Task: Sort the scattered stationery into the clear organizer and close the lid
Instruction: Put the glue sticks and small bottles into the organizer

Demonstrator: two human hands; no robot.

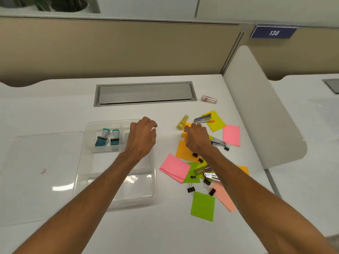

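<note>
I am hovering my left hand (143,136) over the far right corner of the organizer (139,202), fingers loosely curled with nothing showing in them. My right hand (197,139) is gripping an orange block (185,133) just right of the organizer.

Two stamps (108,138) are standing in the organizer's far left compartment, and the lid (45,171) is lying flat beside its left wall. The remaining stationery is lying scattered to the organizer's right: a yellow tube (183,121) right beside the block, plus notes (174,167), staplers (202,118) and clips (190,189).

As I judge it, doing this pick well means lifting the block straight up, so I am not dragging the tube or the note under my wrist. Then I carry it over the organizer's right wall into a free compartment. My left hand should be moving clear of that compartment, or steadying the rim so the light organizer is not sliding.
</note>
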